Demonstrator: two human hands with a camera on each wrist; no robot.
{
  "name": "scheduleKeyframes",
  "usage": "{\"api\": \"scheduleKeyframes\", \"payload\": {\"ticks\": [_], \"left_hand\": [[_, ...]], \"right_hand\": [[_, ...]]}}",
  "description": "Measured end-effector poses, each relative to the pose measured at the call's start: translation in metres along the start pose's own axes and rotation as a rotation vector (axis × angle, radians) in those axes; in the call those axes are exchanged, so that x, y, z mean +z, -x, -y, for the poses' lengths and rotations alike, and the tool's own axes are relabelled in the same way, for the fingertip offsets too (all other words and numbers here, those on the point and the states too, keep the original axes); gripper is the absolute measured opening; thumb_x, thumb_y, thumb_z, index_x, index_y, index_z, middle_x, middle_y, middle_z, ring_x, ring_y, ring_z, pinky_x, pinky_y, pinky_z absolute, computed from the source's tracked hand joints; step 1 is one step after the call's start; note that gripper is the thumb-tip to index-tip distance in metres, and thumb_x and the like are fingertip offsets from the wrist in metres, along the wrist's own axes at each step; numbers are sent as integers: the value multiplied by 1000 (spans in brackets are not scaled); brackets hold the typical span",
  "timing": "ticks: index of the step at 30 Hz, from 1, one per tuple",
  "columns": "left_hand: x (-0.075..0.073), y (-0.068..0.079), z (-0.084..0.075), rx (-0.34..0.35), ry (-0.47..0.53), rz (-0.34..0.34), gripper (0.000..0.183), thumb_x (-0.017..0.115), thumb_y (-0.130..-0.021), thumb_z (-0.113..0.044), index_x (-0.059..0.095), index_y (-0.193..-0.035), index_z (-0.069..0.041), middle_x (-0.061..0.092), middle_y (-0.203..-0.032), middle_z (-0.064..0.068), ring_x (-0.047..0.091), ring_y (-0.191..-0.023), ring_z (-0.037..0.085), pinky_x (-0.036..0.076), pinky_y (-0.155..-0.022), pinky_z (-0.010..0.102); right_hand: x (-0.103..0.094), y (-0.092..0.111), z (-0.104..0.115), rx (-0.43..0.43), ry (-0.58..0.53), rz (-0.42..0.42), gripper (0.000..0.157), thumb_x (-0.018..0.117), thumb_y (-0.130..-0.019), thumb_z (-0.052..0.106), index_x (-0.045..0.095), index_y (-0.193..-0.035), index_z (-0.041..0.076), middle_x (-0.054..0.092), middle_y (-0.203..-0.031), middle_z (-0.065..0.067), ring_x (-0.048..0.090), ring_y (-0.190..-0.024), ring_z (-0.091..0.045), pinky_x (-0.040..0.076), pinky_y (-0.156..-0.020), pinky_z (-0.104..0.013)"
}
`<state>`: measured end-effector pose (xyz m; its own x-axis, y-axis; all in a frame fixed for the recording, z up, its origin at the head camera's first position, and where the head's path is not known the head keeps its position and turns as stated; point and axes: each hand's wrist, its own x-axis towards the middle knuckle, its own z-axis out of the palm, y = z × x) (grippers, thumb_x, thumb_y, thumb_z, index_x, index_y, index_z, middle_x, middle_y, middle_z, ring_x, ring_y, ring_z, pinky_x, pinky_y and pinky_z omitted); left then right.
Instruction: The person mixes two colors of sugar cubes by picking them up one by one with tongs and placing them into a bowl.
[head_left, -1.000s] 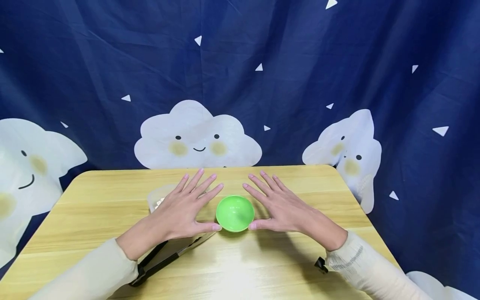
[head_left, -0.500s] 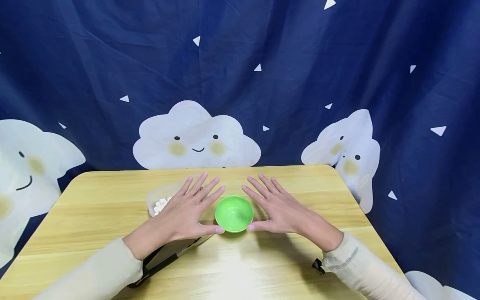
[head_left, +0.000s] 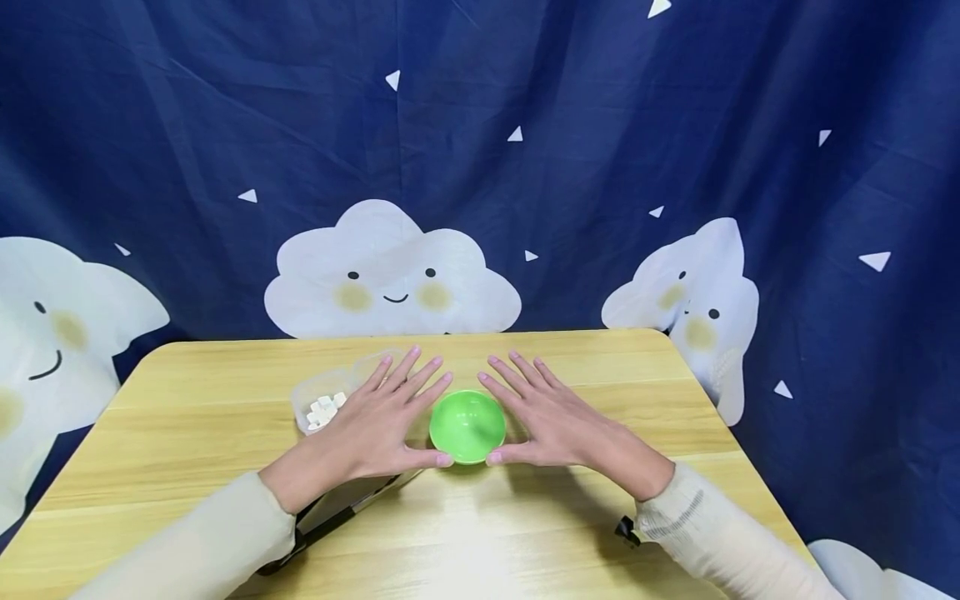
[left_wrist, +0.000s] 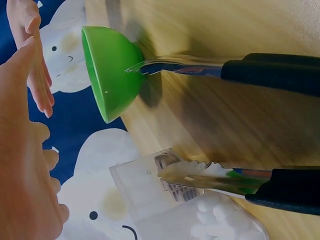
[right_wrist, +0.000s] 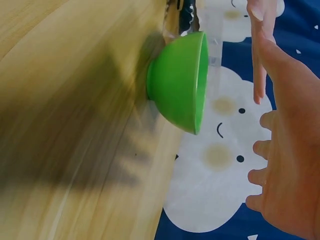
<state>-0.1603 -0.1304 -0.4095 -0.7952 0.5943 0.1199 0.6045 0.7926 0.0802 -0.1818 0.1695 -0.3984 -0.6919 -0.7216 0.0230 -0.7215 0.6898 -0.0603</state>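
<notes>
A small green bowl point(head_left: 467, 427) stands upright on the wooden table, its inside facing up. Left of it, my left hand point(head_left: 375, 425) has its fingers spread and straight, the thumb tip overlapping the rim in the head view. My right hand point(head_left: 551, 425) mirrors it on the other side, thumb toward the rim. Both wrist views show the hands raised above the bowl, holding nothing. Below my left hand lie tongs point(left_wrist: 275, 75) with black handles and scalloped metal tips, partly hidden from the head camera by my wrist and sleeve.
Behind my left hand sits a clear plastic box point(head_left: 300, 392) with white cubes point(head_left: 326, 410) in it and its lid folded back. The wooden table point(head_left: 630, 367) ends at a dark blue curtain point(head_left: 585, 100) printed with clouds.
Both hands have drifted slightly inward, bringing the thumbs closer together over the bowl's near rim. More of the white cubes shows past my left hand. The bowl has stayed in place.
</notes>
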Motion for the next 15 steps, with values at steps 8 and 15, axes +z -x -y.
{"api": "scheduleKeyframes", "payload": {"ticks": [8, 15], "left_hand": [[4, -1, 0, -1, 22, 14, 107, 40, -85, -92, 22, -165, -23, 6, -175, -1, -1, -164, 27, 9, -132, 57], [10, -4, 0, -4, 17, 31, 110, 36, -84, -94, 23, -165, -22, 6, -175, -1, -1, -164, 27, 7, -132, 56]], "right_hand": [[9, -5, -1, 8, -4, 27, 107, 51, -88, 84, 14, -167, 22, 7, -177, -4, 5, -164, -34, 16, -130, -61], [14, -7, -2, 4, 2, 22, 109, 50, -87, 85, 15, -167, 21, 10, -176, -6, 8, -164, -36, 19, -128, -62]]}}
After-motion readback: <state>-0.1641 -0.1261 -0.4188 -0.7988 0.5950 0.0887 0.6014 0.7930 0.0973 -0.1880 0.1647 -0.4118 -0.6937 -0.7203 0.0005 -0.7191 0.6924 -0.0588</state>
